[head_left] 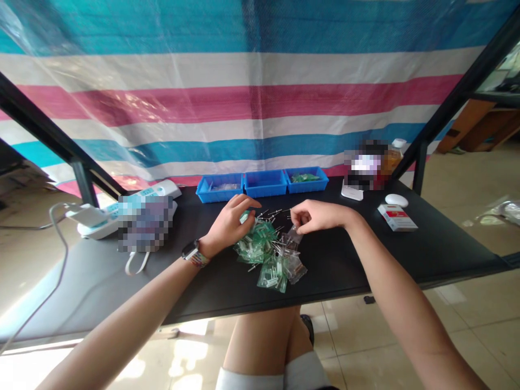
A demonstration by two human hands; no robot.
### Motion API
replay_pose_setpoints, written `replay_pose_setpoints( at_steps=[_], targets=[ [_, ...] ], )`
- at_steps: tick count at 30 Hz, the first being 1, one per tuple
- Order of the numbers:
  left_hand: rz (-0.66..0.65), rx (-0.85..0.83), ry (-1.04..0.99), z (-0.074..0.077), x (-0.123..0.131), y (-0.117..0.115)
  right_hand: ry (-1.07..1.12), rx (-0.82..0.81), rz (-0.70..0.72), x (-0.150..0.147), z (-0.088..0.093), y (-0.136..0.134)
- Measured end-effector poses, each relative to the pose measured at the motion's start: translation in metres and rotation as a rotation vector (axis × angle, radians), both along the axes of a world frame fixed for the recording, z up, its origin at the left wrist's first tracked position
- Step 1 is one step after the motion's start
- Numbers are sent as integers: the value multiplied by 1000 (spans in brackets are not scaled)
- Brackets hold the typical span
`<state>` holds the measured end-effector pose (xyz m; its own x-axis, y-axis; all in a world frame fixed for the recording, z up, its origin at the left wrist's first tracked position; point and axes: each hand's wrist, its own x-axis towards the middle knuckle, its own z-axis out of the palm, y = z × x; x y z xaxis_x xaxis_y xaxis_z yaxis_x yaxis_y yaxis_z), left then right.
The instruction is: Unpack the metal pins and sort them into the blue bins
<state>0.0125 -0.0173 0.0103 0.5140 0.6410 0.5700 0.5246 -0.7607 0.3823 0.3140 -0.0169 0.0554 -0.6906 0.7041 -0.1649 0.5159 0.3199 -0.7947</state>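
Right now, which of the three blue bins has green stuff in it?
The rightmost bin: green packets show inside it. The leftmost bin holds clear or whitish pieces; the middle bin shows no green.

A black table [337, 265] bears blue bins [266, 190], green packets [260, 242].

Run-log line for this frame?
left hand: at green packets | right hand: at clear packets, grip unclear | left blue bin: clear plastic | right blue bin: green plastic
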Motion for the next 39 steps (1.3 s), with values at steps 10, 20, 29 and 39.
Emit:
replay_pose_setpoints(
  at_steps=[10, 20, 29, 39],
  targets=[
    [-164, 175, -21, 8, 8, -11, 655, -275, -298, -52, -30, -4],
    [-21, -307, -396, -5, 12, -7, 687, -147, -350, -65, -38, -2],
    [-101, 5, -195, -1, 3, -4, 787, -409, -430, -63, -39, 1],
    [53, -56, -362, -2, 3, 3, 620, -359, -300, -54, -33, -2]
  ],
)
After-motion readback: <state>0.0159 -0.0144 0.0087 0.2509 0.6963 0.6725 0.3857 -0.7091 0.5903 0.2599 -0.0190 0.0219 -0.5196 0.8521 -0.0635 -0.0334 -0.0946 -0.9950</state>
